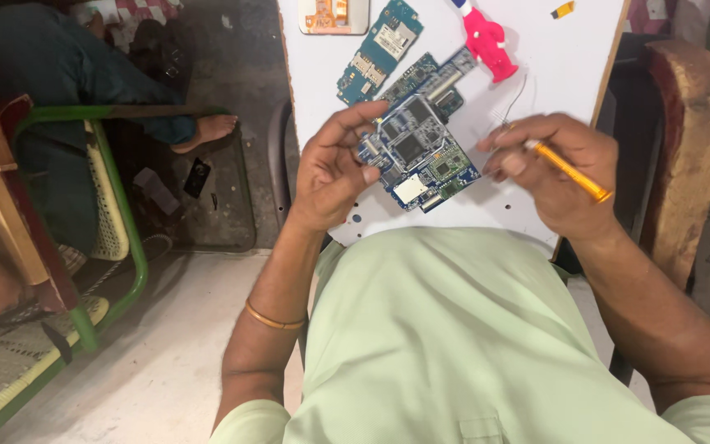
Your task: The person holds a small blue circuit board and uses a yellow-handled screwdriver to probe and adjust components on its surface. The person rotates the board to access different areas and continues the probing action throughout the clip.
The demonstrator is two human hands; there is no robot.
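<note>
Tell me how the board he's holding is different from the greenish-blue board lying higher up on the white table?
The dark blue circuit board is gripped by the left hand, while the teal circuit board lies untouched on the white board. The dark blue circuit board looks wider and carries big black chips; the teal circuit board is slimmer, with a pale metal patch. Both are bare circuit boards, tilted the same way. The right hand holds an orange-handled tool.

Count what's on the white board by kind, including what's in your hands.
Circuit boards: 3, blue one in left hand at, teal, dark
Orange-handled tool, right hand: 1
Pink bottle: 1
Orange-and-white part: 1
Small yellow piece: 1
Total: 7
</note>
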